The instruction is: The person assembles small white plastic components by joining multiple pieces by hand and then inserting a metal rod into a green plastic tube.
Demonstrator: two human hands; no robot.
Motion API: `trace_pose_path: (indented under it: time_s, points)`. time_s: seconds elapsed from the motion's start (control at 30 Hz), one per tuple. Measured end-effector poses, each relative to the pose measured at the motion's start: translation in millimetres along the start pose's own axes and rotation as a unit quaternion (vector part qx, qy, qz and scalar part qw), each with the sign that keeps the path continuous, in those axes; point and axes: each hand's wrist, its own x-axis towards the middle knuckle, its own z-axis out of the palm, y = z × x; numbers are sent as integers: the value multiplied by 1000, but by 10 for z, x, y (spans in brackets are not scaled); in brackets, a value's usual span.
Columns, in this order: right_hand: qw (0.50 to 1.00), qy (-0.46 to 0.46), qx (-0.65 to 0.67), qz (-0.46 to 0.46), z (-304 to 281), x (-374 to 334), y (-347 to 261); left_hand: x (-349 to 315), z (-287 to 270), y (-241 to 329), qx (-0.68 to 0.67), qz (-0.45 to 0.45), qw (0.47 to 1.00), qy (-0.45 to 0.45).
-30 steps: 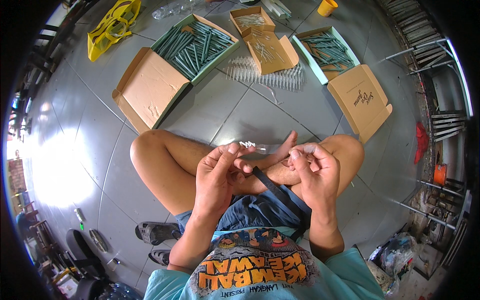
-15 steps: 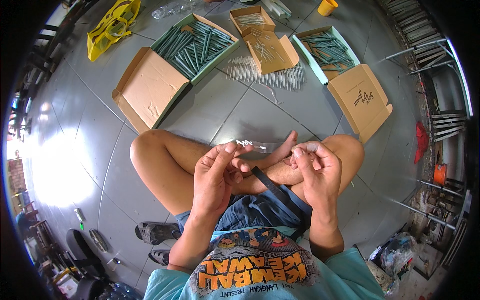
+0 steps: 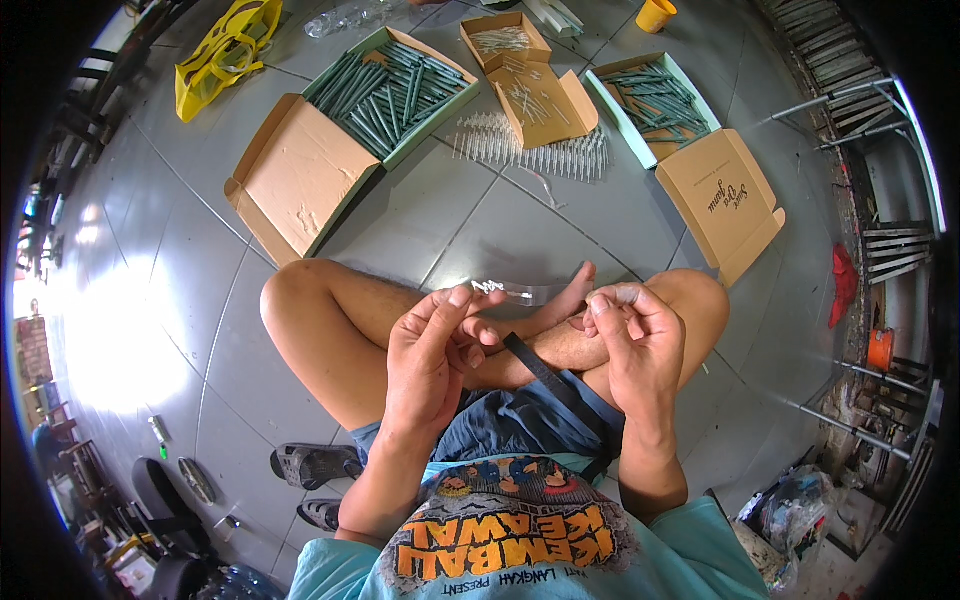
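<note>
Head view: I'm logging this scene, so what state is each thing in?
Left hand, pinched on clear strip
Clear strip, slightly curved
Right hand, fingertips pinched; hold on strip unclear
Left box, open, filled with green sticks
Right box, open, fewer green sticks
Small box, open, clear pieces inside

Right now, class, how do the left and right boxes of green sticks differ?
The left box is packed with green sticks; the right box holds fewer. The left box's lid looks plain; the right box's lid bears dark lettering. Both stand open on the floor.
</note>
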Motion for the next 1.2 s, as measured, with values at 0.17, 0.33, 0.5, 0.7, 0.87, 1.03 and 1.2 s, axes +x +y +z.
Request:
trace_pose_path:
  time_s: [0.17, 0.33, 0.5, 0.7, 0.87, 1.03, 1.2]
  points:
    - [1000, 3, -7, -1, 3, 3, -7, 1, -8, 2, -5, 3, 1000, -4]
    - [1000, 10, -1, -4, -4, 2, 13, 11, -32, -3, -6, -1, 1000, -5]
    - [1000, 14, -4, -4, -14, 5, 19, 16, -26, 5, -8, 1, 1000, -4]
    - [1000, 20, -2, 5, -15, 3, 7, 9, -22, 8, -12, 0, 1000, 0]
    - [1000, 16, 0, -4, -13, 10, -6, 12, -35, 6, 20, 2, 1000, -2]
    - [1000, 16, 1, -6, -21, 11, 1, 6, -31, 9, 24, 2, 1000, 3]
    - [1000, 22, 11, 0, -22, 8, 5, -4, -16, 18, 27, 2, 1000, 8]
